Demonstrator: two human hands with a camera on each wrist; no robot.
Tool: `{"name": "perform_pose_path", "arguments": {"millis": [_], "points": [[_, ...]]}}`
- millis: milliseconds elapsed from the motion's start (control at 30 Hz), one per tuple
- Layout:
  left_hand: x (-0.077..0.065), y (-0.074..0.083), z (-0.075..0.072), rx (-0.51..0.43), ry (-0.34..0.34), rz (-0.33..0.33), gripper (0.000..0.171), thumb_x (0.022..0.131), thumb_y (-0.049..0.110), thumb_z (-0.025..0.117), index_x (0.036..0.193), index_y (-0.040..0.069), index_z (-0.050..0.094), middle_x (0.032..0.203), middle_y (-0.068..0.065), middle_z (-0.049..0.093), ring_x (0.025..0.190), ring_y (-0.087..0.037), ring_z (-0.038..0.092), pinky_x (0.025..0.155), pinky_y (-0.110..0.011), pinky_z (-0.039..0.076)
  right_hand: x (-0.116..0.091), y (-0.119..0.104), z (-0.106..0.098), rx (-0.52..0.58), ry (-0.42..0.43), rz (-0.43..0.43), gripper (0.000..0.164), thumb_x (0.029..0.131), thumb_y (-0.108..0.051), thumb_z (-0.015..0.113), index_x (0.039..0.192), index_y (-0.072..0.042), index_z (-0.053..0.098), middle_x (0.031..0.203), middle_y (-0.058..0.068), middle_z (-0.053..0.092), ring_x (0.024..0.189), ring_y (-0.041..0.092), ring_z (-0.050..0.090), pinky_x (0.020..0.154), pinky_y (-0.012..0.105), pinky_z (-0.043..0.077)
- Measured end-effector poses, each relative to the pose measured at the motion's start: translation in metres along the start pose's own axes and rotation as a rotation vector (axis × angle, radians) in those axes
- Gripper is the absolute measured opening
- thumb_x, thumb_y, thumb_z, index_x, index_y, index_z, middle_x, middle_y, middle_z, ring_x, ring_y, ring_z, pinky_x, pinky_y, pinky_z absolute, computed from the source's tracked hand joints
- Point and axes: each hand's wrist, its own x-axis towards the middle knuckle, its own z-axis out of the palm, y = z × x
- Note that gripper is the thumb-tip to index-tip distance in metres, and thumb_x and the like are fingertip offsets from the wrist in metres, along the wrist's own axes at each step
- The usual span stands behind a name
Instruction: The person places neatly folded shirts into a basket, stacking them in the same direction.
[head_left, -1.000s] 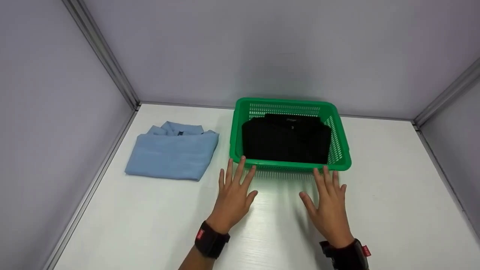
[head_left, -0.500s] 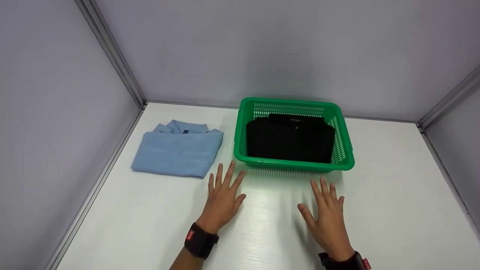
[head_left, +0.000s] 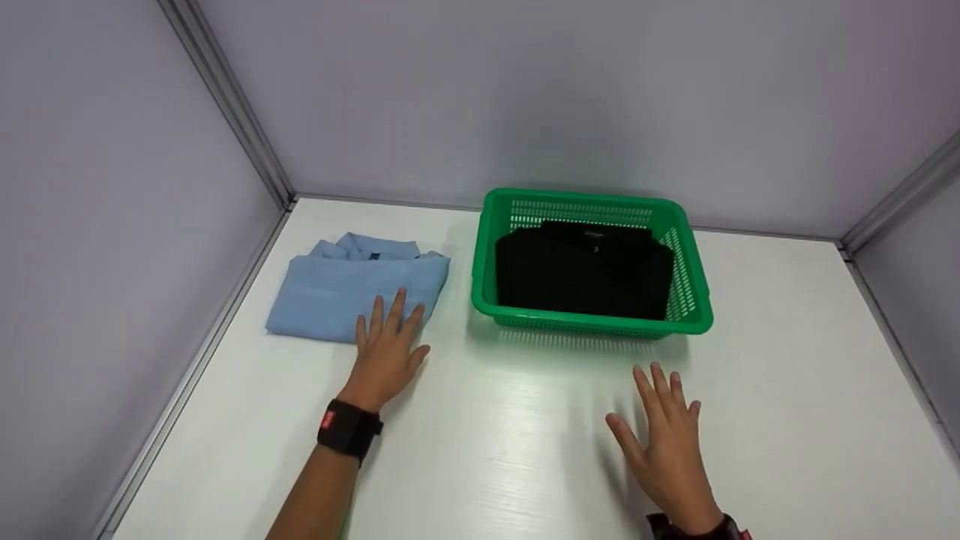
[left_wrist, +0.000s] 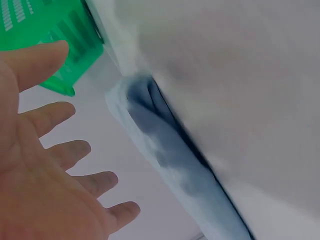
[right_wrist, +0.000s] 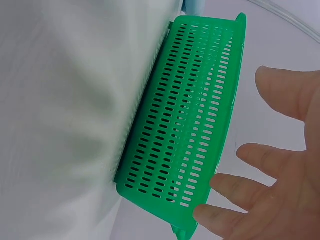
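Observation:
A folded light blue shirt [head_left: 337,296], collar toward the back wall, lies on the left of the table. My left hand [head_left: 384,364], fingers spread, is over its near right edge in the head view. From the left wrist view the fingers [left_wrist: 75,152] stand apart from the shirt [left_wrist: 175,165] and hold nothing. A folded black shirt [head_left: 581,277] lies inside the green plastic basket [head_left: 592,322]. In front of the basket's near right side, my right hand [head_left: 667,450] hovers with spread fingers, holding nothing. The right wrist view shows the basket's slotted side [right_wrist: 175,120] beyond those fingers.
The white table [head_left: 495,465] is bordered by a grey back wall [head_left: 562,97] and by side panels [head_left: 97,225] with metal framing. The basket stands near the back wall, to the right of the blue shirt.
My left hand has moved from the basket's front left over to the blue shirt. My right hand has drawn back slightly from the basket rim. The view has shifted a little.

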Motion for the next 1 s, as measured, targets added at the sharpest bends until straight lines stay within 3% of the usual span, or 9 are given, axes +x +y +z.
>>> {"name": "perform_pose_path", "arguments": {"millis": [300, 567, 833, 1000], "points": [[0.005, -0.055, -0.027, 0.055, -0.056, -0.027, 0.065, 0.105, 0.031, 0.066, 0.162, 0.011, 0.042, 0.176, -0.020, 0.018, 0.162, -0.053, 0.009, 0.123, -0.080, 0.007, -0.007, -0.007, 0.002, 0.013, -0.010, 0.009, 0.075, 0.100, -0.033, 0.074, 0.162, -0.008, 0.040, 0.169, 0.030, 0.031, 0.155, 0.061, 0.021, 0.111, 0.090, 0.013], [0.007, -0.096, -0.036, 0.046, -0.114, -0.066, 0.064, 0.107, 0.036, 0.060, 0.164, 0.013, 0.040, 0.177, -0.018, 0.016, 0.162, -0.053, 0.007, 0.124, -0.080, 0.005, -0.020, -0.006, -0.002, -0.022, -0.020, 0.053, 0.074, 0.100, -0.033, 0.074, 0.161, -0.007, 0.041, 0.167, 0.031, 0.033, 0.154, 0.062, 0.022, 0.111, 0.091, 0.013], [0.017, -0.125, -0.042, 0.014, -0.098, -0.144, 0.069, 0.107, 0.044, 0.058, 0.164, 0.010, 0.038, 0.176, -0.024, 0.015, 0.160, -0.057, 0.005, 0.121, -0.083, 0.006, -0.021, 0.002, -0.001, -0.069, -0.032, 0.115, 0.075, 0.098, -0.032, 0.076, 0.160, -0.005, 0.042, 0.166, 0.032, 0.034, 0.153, 0.063, 0.023, 0.110, 0.091, 0.013], [0.027, -0.132, -0.049, 0.023, -0.109, -0.189, 0.075, 0.106, 0.048, 0.058, 0.166, 0.010, 0.033, 0.175, -0.026, 0.014, 0.160, -0.058, 0.004, 0.120, -0.084, 0.009, -0.016, 0.005, 0.001, -0.094, -0.042, 0.135, 0.075, 0.097, -0.032, 0.076, 0.158, -0.003, 0.043, 0.165, 0.034, 0.035, 0.151, 0.065, 0.024, 0.107, 0.093, 0.016]]}}
